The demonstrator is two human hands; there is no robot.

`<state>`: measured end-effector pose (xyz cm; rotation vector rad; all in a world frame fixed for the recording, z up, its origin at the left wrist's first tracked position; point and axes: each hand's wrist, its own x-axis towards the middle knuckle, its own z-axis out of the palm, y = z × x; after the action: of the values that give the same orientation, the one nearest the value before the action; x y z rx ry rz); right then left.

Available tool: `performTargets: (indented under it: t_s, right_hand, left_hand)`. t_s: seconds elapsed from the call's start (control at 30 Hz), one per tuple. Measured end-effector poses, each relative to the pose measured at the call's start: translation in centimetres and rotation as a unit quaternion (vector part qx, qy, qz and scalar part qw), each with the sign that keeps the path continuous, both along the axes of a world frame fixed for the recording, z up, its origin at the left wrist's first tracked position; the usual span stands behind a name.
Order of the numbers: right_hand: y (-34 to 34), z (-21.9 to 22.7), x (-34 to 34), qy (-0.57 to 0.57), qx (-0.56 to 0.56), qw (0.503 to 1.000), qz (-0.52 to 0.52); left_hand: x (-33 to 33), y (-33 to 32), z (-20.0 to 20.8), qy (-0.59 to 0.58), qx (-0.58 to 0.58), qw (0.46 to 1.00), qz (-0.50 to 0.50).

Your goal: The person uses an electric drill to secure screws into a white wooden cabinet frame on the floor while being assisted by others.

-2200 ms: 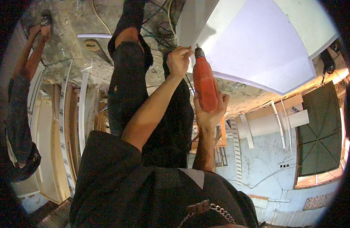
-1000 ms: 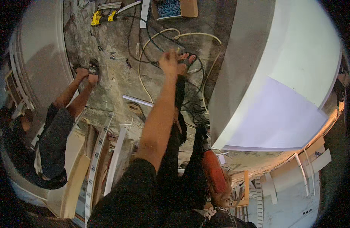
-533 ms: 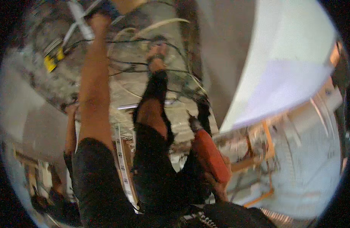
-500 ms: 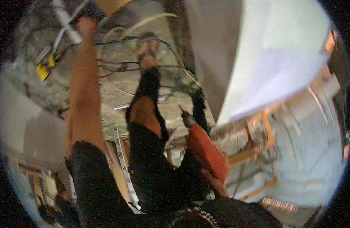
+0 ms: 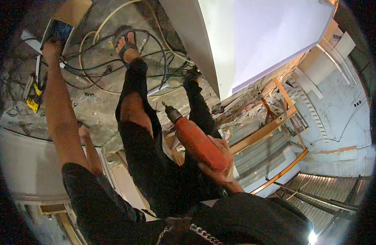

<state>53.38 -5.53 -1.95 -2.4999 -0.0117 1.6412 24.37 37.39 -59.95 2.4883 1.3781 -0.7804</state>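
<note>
My right hand (image 5: 221, 157) is wrapped round a red power drill (image 5: 198, 141), with a bit in its dark chuck pointing away from me toward the floor. The drill is above my dark-clothed legs. Far at the left, my left arm stretches out, and my left hand (image 5: 52, 48) is at the near edge of an open box (image 5: 71, 10) with a dark mass of contents (image 5: 58, 32). Its fingertips are hidden there, so I cannot make out what they hold. A yellow and black tool (image 5: 33, 99) lies on the floor left of that arm.
Black and pale cables (image 5: 108, 73) loop over the rough floor round my foot (image 5: 128, 44). A large white panel (image 5: 261, 45) rises at upper right. Orange-brown timber (image 5: 263, 134) and debris lie to the right. A bare limb (image 5: 91, 149), apparently someone else's, shows beside my left arm.
The view has swung, so everything shifts leftward in it. My left hand remains at the box, and more of the box shows. My right hand still holds the drill.
</note>
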Motion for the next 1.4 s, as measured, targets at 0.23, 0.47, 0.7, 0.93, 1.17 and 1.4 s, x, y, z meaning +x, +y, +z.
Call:
performTargets:
  t_s: [0.23, 0.47, 0.7, 0.93, 1.17, 1.4]
  right_hand:
    - [-0.3, 4.6, -0.4, -0.02, 0.038, 0.998, 0.043]
    - [-0.3, 8.6, 0.8, -0.04, 0.098, 0.991, 0.081]
    - [-2.1, 10.5, 1.9, -0.056, 0.14, 0.988, 0.025]
    - [-7.4, 9.2, 3.6, -0.04, 0.195, 0.974, -0.108]
    - [-11.9, 8.1, 5.4, 0.004, 0.24, 0.945, -0.222]
    - [-16.9, 8.1, 6.7, -0.012, 0.271, 0.934, -0.232]
  left_hand:
    - [-1.2, -7.9, 9.0, -0.18, 0.047, 0.976, 0.114]
    - [3.9, -18.6, 24.9, -0.364, -0.14, 0.877, 0.282]
    - [10.1, -26.4, 37.1, -0.419, -0.289, 0.741, 0.439]
    - [17.4, -32.7, 42.9, -0.462, -0.321, 0.692, 0.452]
    - [22.9, -39.2, 44.5, -0.496, -0.405, 0.479, 0.601]
    - [27.9, -44.8, 48.6, -0.521, -0.472, 0.242, 0.669]
